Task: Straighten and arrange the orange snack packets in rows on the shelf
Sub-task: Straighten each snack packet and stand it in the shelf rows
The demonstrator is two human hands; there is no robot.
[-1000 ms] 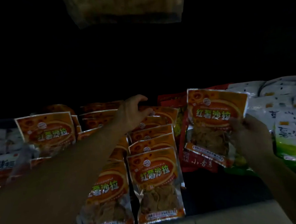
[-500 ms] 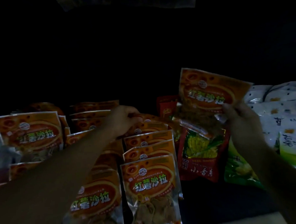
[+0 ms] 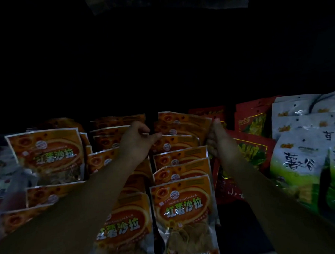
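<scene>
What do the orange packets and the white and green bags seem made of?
The orange packets: likely glossy plastic film, from shiny silvery edges and a clear window showing the snack. The white and green bags: probably plastic film too, duller; dim light leaves it open.

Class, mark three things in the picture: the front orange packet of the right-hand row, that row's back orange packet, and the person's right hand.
front orange packet (image 3: pixel 183 205): head view, on its printed lettering.
back orange packet (image 3: pixel 183 118): head view, on its top strip.
right hand (image 3: pixel 219 141): head view, on its back.
</scene>
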